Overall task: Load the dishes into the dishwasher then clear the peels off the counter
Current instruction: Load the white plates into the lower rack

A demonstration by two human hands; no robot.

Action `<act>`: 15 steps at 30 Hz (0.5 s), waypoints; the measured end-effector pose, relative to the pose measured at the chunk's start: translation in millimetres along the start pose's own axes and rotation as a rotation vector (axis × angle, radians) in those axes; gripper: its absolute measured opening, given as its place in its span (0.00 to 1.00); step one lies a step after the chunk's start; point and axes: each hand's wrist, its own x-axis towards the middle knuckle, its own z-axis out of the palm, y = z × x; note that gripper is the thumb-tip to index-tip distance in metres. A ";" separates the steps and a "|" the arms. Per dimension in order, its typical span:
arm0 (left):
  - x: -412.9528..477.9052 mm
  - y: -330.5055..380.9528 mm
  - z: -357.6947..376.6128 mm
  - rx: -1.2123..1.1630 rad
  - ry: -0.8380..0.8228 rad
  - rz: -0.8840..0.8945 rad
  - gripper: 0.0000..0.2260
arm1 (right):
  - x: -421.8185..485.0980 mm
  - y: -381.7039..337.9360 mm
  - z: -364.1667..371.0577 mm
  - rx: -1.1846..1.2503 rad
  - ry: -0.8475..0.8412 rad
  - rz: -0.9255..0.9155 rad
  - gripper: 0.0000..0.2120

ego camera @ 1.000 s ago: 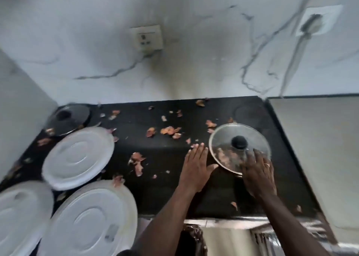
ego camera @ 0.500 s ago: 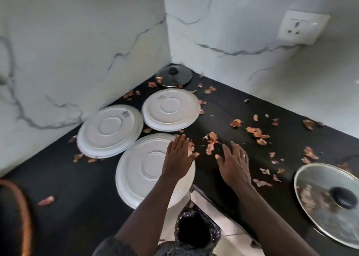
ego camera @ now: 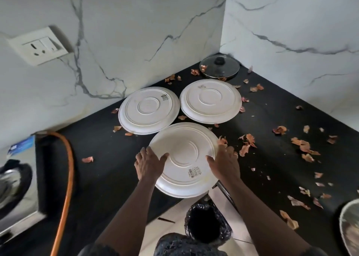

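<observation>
You hold the near plate (ego camera: 184,154) with both hands at the inner corner of the black counter (ego camera: 101,178). The plate is upside down, with its foot ring and a barcode label facing up, and its nearest part sticks out over the front edge of the counter. Your left hand (ego camera: 148,165) is on the left rim: the thumb lies on the upturned bottom and the fingers (ego camera: 144,152), close together, curl at the rim. Your right hand (ego camera: 225,163) grips the right rim in the same way, and one finger wears a ring. I cannot tell if the plate is lifted or touches the counter. Behind it the left plate (ego camera: 148,110) and the right plate (ego camera: 210,100) lie upside down side by side. A glass lid (ego camera: 219,66) sits in the corner by the wall. Dry peels (ego camera: 247,142) are scattered on the counter, mostly to the right. A bin (ego camera: 207,224) with a black bag stands on the floor below the near plate.
</observation>
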 end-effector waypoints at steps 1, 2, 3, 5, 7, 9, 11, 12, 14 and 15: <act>0.5 1.4 -0.8 0.006 0.009 -0.003 0.37 | 1.1 -1.3 1.9 0.007 0.001 0.016 0.34; 1.1 4.6 -1.5 0.015 0.020 0.002 0.36 | 2.5 -2.8 3.6 0.019 -0.004 0.036 0.34; 2.2 8.6 -2.3 0.018 0.025 0.004 0.36 | 3.4 -4.3 4.6 0.035 -0.009 0.060 0.34; 5.6 16.2 -4.0 0.005 0.014 -0.021 0.37 | 5.5 -6.2 5.7 0.070 -0.010 0.105 0.35; 11.2 19.9 -6.5 -0.032 -0.003 -0.071 0.37 | 8.5 -6.7 6.5 0.110 -0.012 0.146 0.36; 16.8 20.5 -9.7 -0.085 -0.018 -0.115 0.37 | 11.3 -6.3 7.0 0.154 -0.016 0.192 0.38; 21.6 19.2 -11.8 -0.134 -0.030 -0.148 0.37 | 12.7 -5.4 6.7 0.182 -0.016 0.238 0.37; 23.3 18.0 -11.9 -0.153 -0.032 -0.160 0.37 | 13.1 -4.4 6.9 0.187 -0.017 0.255 0.36; 24.9 14.9 -10.9 -0.177 -0.019 -0.179 0.36 | 12.0 -2.5 6.4 0.207 -0.024 0.277 0.37; 24.7 13.6 -9.9 -0.190 -0.008 -0.186 0.36 | 11.4 -1.1 6.3 0.224 -0.025 0.286 0.37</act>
